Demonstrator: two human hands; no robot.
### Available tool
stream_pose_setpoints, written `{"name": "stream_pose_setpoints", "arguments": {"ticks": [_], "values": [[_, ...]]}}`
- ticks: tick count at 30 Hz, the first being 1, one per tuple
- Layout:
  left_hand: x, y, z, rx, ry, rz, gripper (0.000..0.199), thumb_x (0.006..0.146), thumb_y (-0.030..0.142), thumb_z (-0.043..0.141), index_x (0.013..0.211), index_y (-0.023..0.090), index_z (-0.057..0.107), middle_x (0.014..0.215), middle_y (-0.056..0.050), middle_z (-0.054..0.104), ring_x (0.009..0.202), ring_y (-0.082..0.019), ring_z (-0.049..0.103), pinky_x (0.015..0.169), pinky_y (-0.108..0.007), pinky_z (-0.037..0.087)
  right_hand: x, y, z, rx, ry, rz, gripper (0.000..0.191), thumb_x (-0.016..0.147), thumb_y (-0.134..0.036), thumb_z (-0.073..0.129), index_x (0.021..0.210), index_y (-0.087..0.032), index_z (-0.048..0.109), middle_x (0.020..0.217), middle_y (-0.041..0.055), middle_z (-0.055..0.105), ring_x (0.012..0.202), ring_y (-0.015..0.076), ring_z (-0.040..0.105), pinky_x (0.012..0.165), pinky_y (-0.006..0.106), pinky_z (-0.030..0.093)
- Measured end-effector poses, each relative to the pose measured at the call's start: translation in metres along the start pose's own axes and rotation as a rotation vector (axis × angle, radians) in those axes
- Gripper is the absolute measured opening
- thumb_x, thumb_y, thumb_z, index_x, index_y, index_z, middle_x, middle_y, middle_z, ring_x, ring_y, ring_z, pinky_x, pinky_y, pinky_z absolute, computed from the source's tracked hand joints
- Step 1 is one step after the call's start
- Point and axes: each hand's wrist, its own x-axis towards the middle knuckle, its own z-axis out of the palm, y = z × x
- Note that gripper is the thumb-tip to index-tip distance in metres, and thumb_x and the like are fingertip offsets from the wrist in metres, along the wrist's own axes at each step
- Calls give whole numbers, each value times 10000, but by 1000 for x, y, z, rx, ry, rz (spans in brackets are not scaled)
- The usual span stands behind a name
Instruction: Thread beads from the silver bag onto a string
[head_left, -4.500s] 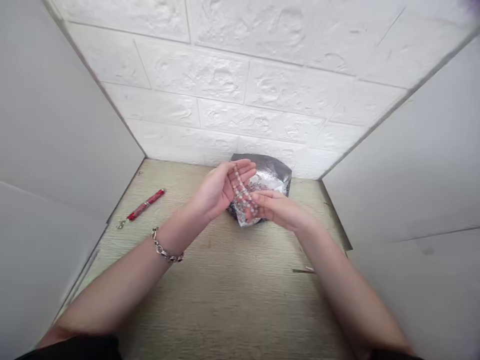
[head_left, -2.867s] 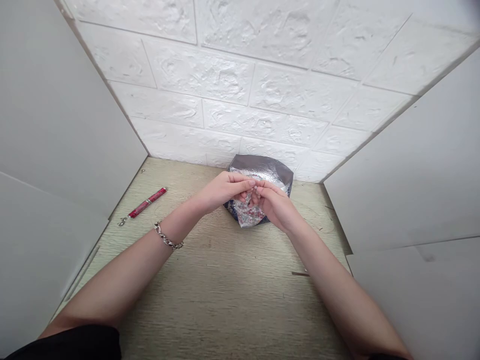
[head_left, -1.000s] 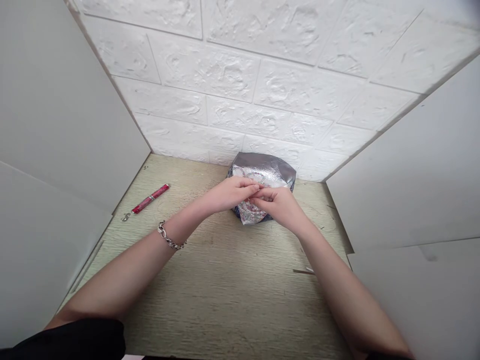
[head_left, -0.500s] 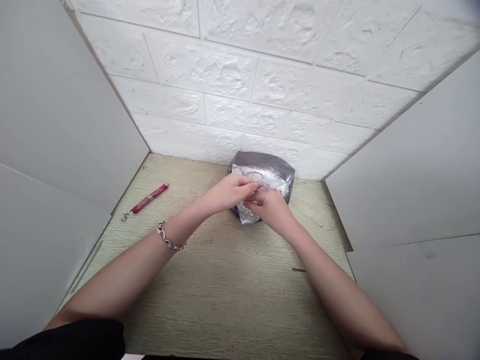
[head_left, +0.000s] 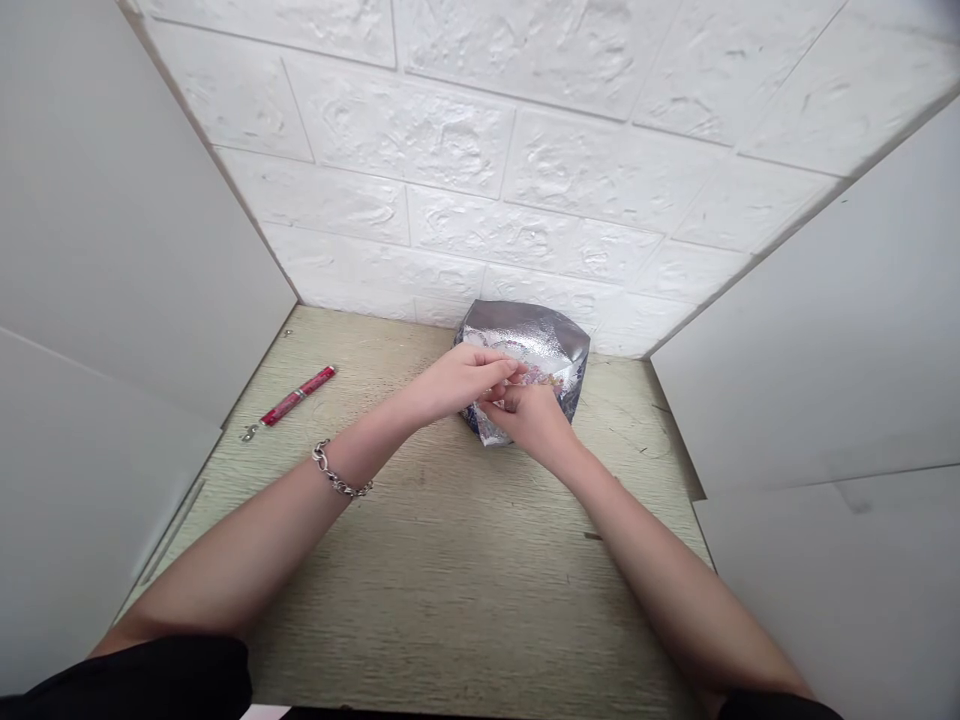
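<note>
A bag with a shiny silver lining [head_left: 525,318] and a dark patterned outside stands against the wall, its mouth spread wide. Small pale and colourful bits, too fine to name, show inside it. Over the bag's mouth, my left hand [head_left: 469,380] is closed in a pinch, thumb against fingers. Close beside it, my right hand [head_left: 529,412] also pinches, its fingertips almost meeting the left ones. Whatever lies between the fingers is too small to make out. A silver chain bracelet [head_left: 341,472] circles my left wrist.
A red tube-like stick [head_left: 298,396] lies on the wooden tabletop [head_left: 450,580] at the left, with a small metallic piece [head_left: 249,433] at its near end. White panels [head_left: 810,400] rise on both sides, and a white brick-patterned wall [head_left: 465,130] stands behind.
My right hand has shifted slightly left and its fingers have turned a little under the left hand. My left hand and the bag stay nearly in place.
</note>
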Motion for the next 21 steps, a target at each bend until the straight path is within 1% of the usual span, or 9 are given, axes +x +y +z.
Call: {"name": "stream_pose_setpoints", "arguments": {"ticks": [2, 4, 7, 9, 12, 14, 16, 18, 21], "values": [[1, -1, -1, -5, 27, 16, 297, 769, 340, 486, 905, 139, 656, 729, -31, 619, 677, -113, 522, 597, -226, 386, 0, -1, -4, 103, -5, 24, 207, 714, -298, 520, 692, -158, 672, 503, -8, 511, 472, 86, 431, 498, 216, 310], [3, -4, -2, -29, 66, 45, 308, 762, 363, 498, 924, 152, 655, 909, -63, 638, 808, -150, 543, 658, -245, 396, 1, -2, -11, 240, -17, 66, 188, 694, -283, 524, 687, -159, 665, 476, -28, 463, 462, 75, 393, 477, 207, 291], [8, -13, -2, -166, 69, 56, 428, 777, 478, 443, 1020, 174, 621, 1094, -83, 591, 970, -202, 520, 757, -290, 386, 3, -3, -22, 455, -8, 108, 162, 676, -281, 542, 664, -160, 649, 552, -21, 507, 513, 80, 421, 490, 209, 318], [11, -22, -1, -292, 5, 15, 532, 787, 565, 351, 1092, 195, 582, 1124, -77, 576, 1019, -215, 500, 808, -315, 362, 4, -4, -29, 549, 34, 82, 138, 661, -278, 571, 636, -160, 639, 656, -2, 552, 608, 97, 479, 561, 221, 370], [16, -33, 4, -435, -143, -67, 651, 766, 659, 243, 1123, 220, 563, 1089, -58, 592, 1028, -212, 487, 823, -307, 337, 3, -7, -38, 553, 109, 31, 99, 652, -253, 594, 621, -172, 644, 733, 6, 559, 712, 112, 507, 650, 241, 394], [17, -36, 7, -503, -215, -105, 727, 742, 701, 194, 1099, 199, 580, 1025, -71, 613, 979, -217, 502, 786, -303, 343, 1, -10, -44, 531, 138, 42, 88, 657, -237, 592, 618, -178, 645, 714, -1, 552, 687, 104, 504, 633, 241, 394], [16, -36, 9, -559, -243, -132, 770, 730, 718, 169, 1073, 173, 592, 979, -86, 623, 923, -218, 516, 753, -304, 347, -2, -13, -48, 561, 138, 63, 86, 662, -227, 590, 608, -172, 629, 667, -11, 549, 627, 92, 501, 592, 233, 392], [14, -34, 11, -619, -258, -151, 780, 728, 721, 166, 1063, 160, 592, 979, -94, 621, 908, -218, 518, 756, -307, 342, -4, -14, -53, 613, 136, 79, 87, 669, -229, 590, 615, -163, 609, 622, -20, 551, 573, 80, 492, 557, 223, 388], [12, -33, 13, -714, -313, -168, 787, 725, 724, 180, 1050, 137, 590, 1016, -114, 613, 929, -228, 518, 790, -316, 334, -6, -15, -60, 690, 176, 99, 114, 677, -268, 605, 650, -158, 597, 580, -25, 553, 533, 72, 482, 525, 210, 386]]}}
